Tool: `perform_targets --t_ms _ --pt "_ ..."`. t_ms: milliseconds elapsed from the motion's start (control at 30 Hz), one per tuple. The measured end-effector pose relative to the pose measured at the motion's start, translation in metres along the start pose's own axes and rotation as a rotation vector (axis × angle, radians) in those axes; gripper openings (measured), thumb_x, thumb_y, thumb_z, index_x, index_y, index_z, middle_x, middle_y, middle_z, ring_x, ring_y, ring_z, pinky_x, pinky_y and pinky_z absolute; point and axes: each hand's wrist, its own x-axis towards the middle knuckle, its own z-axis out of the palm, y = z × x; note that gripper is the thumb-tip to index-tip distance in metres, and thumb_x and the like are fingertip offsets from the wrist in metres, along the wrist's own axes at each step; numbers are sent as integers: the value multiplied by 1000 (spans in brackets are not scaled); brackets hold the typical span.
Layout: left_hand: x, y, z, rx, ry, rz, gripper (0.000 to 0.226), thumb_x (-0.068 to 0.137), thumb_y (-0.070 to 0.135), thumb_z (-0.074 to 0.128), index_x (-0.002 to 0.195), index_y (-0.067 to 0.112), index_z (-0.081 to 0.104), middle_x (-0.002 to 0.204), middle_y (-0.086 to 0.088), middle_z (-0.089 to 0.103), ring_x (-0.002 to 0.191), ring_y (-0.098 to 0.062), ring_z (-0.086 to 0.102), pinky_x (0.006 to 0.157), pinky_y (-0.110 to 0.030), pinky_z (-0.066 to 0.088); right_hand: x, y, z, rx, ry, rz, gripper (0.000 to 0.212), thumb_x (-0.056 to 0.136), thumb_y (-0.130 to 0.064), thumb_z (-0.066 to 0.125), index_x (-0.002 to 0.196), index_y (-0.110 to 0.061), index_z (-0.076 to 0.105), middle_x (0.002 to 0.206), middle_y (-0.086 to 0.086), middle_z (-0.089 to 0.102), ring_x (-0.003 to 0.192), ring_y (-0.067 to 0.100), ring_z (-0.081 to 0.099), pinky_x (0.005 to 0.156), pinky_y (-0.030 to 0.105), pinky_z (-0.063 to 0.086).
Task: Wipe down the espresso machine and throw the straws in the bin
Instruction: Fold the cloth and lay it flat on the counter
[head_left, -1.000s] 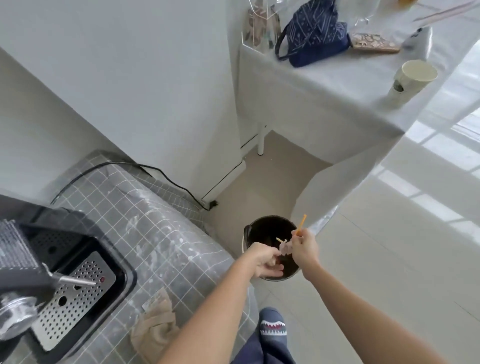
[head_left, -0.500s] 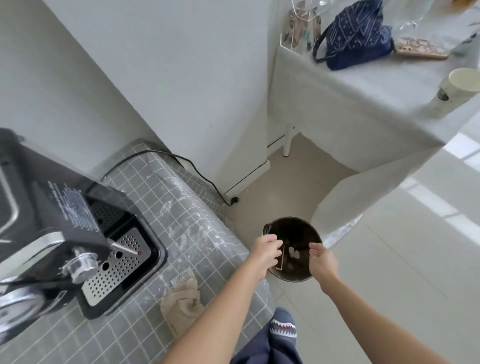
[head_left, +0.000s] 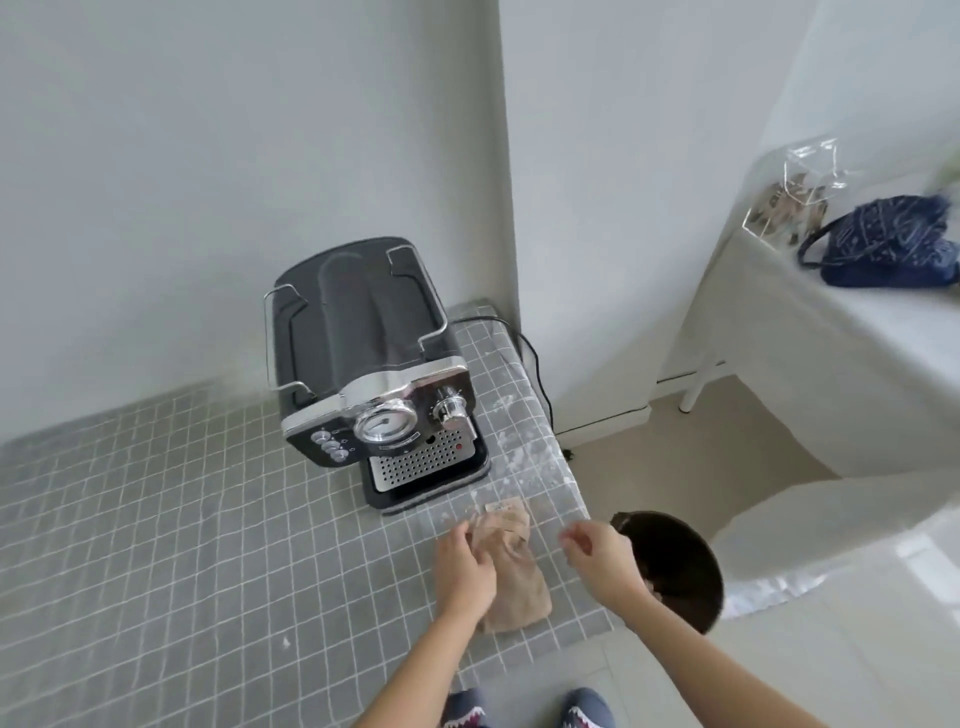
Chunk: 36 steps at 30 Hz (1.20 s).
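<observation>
A black and chrome espresso machine (head_left: 369, 364) stands on the grey tiled counter (head_left: 182, 519) near its right end. In front of it lies a crumpled beige cloth (head_left: 511, 566). My left hand (head_left: 462, 569) rests on the cloth's left side, fingers touching it. My right hand (head_left: 602, 558) hovers just right of the cloth with fingers apart and nothing in it. A dark round bin (head_left: 675, 566) sits on the floor beside the counter's right edge, partly behind my right hand. No straws are visible.
A black power cord (head_left: 537, 374) runs down the wall corner behind the machine. A white-clothed table (head_left: 831, 364) at the right carries a blue patterned bag (head_left: 893, 244) and a clear box (head_left: 800, 202). My slippers (head_left: 587, 714) show at the bottom edge.
Both hands left the bin, where the right hand held a straw a second ago, and moved left over the counter. The view swung up to the machine; the left hand now touches the cloth.
</observation>
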Motion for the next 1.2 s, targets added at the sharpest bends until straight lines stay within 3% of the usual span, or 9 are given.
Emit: perform_targets --t_ms 133,233,300,467,600,767,900,1033,1200 --pt "-7 -26 -3 -90 -112 -116 33 84 -2 49 106 23 51 113 -5 65 96 -20 61 88 -33 52 -9 -24 40 -282 -293 -11 48 78 -6 58 125 -17 52 107 2 59 93 19 57 70 16 46" --pt "-13 -44 -9 -134 -189 -65 50 81 -12 46 106 31 43 109 -2 62 92 -15 60 80 -30 55 -27 -23 60 -530 -281 -98 69 78 -1 57 140 -19 30 130 4 41 114 25 46 96 30 44" --pt "-14 -56 -13 -147 -294 38 66 77 -15 51 116 35 40 116 -2 57 93 -11 60 78 -27 56 -35 -16 67 -556 -221 -122 71 81 1 55 142 -22 27 134 2 37 115 24 45 99 32 44" --pt "-21 -78 -27 -80 -456 266 87 71 -1 73 135 40 30 123 8 37 97 -6 55 82 -9 49 -46 -37 68 -316 21 -201 37 86 1 48 116 -19 55 105 -6 59 91 14 61 69 5 42" --pt "-19 -67 -46 -198 -181 490 52 81 33 69 126 43 45 110 15 44 94 -4 56 87 -15 49 -52 -71 62 -153 145 -290 26 90 -3 49 104 -20 62 92 -4 66 81 8 62 70 13 42" --pt "-7 -40 -93 -164 -142 722 29 85 45 59 108 31 70 105 18 55 103 -1 52 90 -15 43 -58 -109 31 -16 100 -263 24 100 -21 43 108 -31 63 87 -4 70 78 14 64 65 24 48" --pt "-7 -22 -130 -199 -239 737 23 83 34 66 102 22 74 98 23 64 98 7 58 87 -13 45 -52 -119 3 -68 -74 -251 21 91 -24 58 108 -36 63 85 -2 72 78 19 68 73 34 55" --pt "-10 -9 -150 -303 -271 714 18 87 21 65 101 17 74 92 12 73 89 2 66 79 -12 46 -51 -126 -11 -234 -141 -282 38 72 -10 64 106 -28 64 83 -8 71 70 1 62 65 14 49" --pt "-19 10 -158 -298 -298 714 17 87 18 63 93 32 72 89 17 74 90 1 66 81 -14 48 -44 -112 6 -470 -100 -351 25 78 -15 58 63 -32 47 64 -9 54 66 16 54 56 18 34"
